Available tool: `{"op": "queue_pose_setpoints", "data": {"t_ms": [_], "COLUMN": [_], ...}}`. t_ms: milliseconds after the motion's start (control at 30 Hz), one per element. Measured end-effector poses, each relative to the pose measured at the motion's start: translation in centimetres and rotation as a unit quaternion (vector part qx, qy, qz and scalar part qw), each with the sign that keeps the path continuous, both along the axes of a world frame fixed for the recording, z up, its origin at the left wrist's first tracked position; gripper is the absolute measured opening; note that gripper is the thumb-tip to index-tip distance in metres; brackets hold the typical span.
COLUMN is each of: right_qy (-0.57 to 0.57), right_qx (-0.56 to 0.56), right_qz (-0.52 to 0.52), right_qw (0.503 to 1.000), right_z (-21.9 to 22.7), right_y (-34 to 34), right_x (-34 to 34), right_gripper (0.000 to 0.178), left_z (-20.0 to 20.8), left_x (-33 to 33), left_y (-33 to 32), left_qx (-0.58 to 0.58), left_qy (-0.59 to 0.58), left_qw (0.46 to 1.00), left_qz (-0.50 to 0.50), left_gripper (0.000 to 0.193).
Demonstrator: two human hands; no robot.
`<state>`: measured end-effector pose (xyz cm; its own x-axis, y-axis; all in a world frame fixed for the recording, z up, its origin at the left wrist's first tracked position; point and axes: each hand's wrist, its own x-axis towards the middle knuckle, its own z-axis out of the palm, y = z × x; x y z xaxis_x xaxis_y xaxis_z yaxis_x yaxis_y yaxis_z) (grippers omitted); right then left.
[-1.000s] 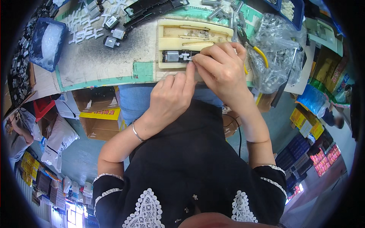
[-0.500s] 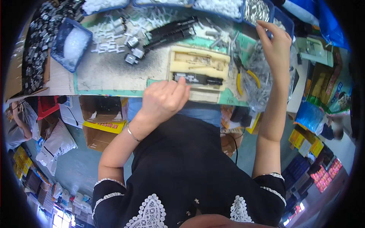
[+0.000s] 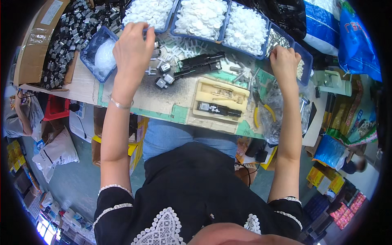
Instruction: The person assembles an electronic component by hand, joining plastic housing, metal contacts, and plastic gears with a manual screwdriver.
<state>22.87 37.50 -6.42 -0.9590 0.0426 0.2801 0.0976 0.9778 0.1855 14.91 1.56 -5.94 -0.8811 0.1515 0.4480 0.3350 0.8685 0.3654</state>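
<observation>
My left hand (image 3: 133,53) hovers at the front of the left bin of white discs (image 3: 153,14), thumb apart from its bent fingers; nothing shows between them. Over at the right, my right hand (image 3: 285,64) has its fingers curled together by the bin of small metal pins (image 3: 278,39). Whatever those fingers hold is hidden. Between my arms lies a cream two-slot fixture (image 3: 199,93). Its near slot contains a black elongated housing (image 3: 232,112) with silver and pale parts set in it; neither hand touches it.
Black housings (image 3: 200,64), silver-and-black blocks (image 3: 162,83) and white forked pieces (image 3: 175,51) lie behind the fixture. Yellow-handled pliers (image 3: 257,116) and a clear plastic bag (image 3: 275,128) are to its right. A blue tray (image 3: 87,55) and a carton of metal parts (image 3: 38,53) stand left.
My left hand has left the fixture and moved forward and left to the bins. My right hand's fingers have curled in at the pin bin. The view has shifted, showing more of the bins.
</observation>
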Motion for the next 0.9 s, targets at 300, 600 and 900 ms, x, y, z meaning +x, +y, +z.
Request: {"op": "queue_pose_setpoints", "data": {"t_ms": [300,600,900], "right_qy": [-0.001,0.055,0.088], "right_qx": [-0.034,-0.162,-0.158], "right_qz": [-0.014,-0.100,-0.025], "right_qw": [0.999,0.980,0.983], "right_z": [0.1,1.0,0.6], "right_y": [0.4,1.4,1.9], "right_x": [-0.7,-0.2,0.0], "right_gripper": [0.016,0.025,0.022], "left_z": [-1.2,-1.8,-2.5], "left_x": [-3.0,-3.7,-3.9], "left_y": [1.2,0.7,1.2], "left_qx": [-0.064,-0.049,0.126], "left_qy": [0.007,0.118,0.106], "left_qw": [0.998,0.990,0.983], "left_qz": [0.027,-0.063,-0.085], "left_gripper": [0.019,0.014,0.009]}}
